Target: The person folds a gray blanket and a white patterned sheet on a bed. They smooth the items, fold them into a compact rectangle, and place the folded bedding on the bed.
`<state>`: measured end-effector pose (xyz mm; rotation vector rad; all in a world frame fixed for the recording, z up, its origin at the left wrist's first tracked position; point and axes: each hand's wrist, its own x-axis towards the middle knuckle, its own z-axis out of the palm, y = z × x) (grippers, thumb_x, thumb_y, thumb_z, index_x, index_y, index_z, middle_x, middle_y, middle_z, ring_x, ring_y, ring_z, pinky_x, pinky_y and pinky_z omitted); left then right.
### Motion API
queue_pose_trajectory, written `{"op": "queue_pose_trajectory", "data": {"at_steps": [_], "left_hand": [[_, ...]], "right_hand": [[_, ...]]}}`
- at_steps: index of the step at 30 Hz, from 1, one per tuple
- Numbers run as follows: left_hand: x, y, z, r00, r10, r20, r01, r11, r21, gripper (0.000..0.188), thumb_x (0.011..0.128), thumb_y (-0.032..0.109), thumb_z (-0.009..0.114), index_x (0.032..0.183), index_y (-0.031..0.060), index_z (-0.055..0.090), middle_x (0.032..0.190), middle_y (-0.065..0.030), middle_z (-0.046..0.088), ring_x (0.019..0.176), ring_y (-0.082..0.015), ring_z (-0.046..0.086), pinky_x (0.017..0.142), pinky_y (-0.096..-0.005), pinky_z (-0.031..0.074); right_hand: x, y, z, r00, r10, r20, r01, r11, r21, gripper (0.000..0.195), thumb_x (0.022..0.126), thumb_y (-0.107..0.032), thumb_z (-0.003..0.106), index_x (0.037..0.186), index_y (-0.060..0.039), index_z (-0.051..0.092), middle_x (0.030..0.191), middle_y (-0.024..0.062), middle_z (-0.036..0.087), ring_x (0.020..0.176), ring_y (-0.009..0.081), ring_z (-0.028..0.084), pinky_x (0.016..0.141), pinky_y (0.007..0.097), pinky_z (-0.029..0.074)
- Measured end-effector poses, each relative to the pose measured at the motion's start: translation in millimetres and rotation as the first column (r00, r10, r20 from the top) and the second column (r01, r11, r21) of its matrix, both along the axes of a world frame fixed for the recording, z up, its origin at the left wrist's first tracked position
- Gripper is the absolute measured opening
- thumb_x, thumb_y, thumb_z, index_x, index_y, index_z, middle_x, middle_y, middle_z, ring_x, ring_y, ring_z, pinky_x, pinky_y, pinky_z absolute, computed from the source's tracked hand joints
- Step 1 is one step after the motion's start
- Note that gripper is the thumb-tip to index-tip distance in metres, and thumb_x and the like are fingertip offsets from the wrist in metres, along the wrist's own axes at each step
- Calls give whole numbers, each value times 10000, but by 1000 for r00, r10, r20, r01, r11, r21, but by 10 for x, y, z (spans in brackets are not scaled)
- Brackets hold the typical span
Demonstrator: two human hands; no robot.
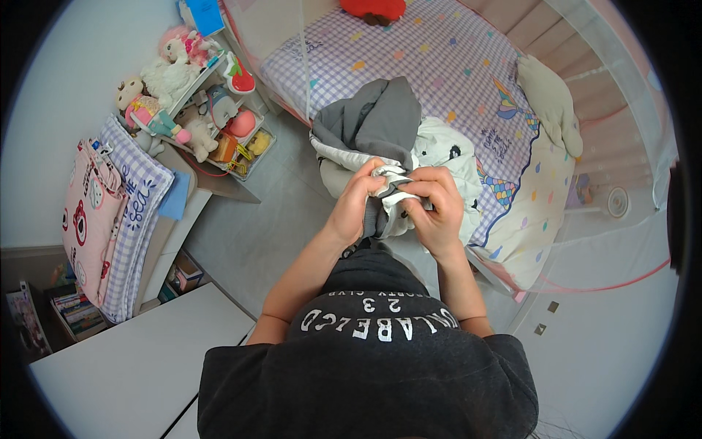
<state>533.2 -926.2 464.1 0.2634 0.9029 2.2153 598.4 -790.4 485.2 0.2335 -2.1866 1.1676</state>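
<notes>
My left hand and my right hand meet in front of my waist, both gripping a bunched edge of grey and white fabric. The fingers pinch the folds from either side. From there a large piece of grey bedding spreads up over the near edge of the bed. A white part with small black prints lies crumpled to its right, and some of the cloth hangs down below my hands. Whether the grey and white parts are one cover cannot be made out.
The bed has a purple checked sheet and a sheer net around it. A grey plush pillow lies at its right side. Left stand a shelf with plush toys, folded pink bedding and a white cabinet top.
</notes>
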Motion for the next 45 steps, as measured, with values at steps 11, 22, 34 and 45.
{"op": "queue_pose_trajectory", "data": {"at_steps": [11, 22, 34, 45], "left_hand": [[0, -31, 36, 996, -16, -83, 7, 995, -104, 199, 874, 113, 403, 1035, 44, 496, 925, -15, 542, 860, -73, 498, 767, -218, 396], [168, 8, 88, 747, 106, -657, -225, 969, -99, 221, 882, 87, 494, 1072, 36, 394, 957, -26, 431, 862, -59, 369, 778, -249, 358], [143, 42, -58, 710, 212, -671, -232, 971, 62, 140, 912, 77, 425, 1042, 34, 397, 983, -59, 435, 849, -112, 405, 789, -268, 361], [82, -56, -129, 505, 50, -862, -362, 919, -159, 245, 848, 32, 521, 1065, 8, 410, 973, -110, 485, 851, -191, 489, 784, -319, 411]], "right_hand": [[114, 52, 2, 997, 22, 68, -8, 981, -195, 179, 655, 56, 684, 804, -10, 610, 874, 87, 585, 796, 191, 568, 692, 269, 452], [44, 49, 79, 989, -8, 146, 50, 957, -285, 128, 708, 34, 668, 807, -1, 596, 870, 65, 552, 761, 163, 535, 646, 262, 431], [-5, 90, 355, 979, 162, 121, -158, 987, -39, 181, 717, 14, 623, 865, -46, 538, 1248, 143, 531, 1200, 326, 473, 999, 424, 353], [-118, 197, 364, 870, 439, 224, -391, 891, -229, 433, 736, -22, 613, 1156, -32, 505, 1227, 162, 533, 1118, 305, 519, 926, 361, 425]]}}
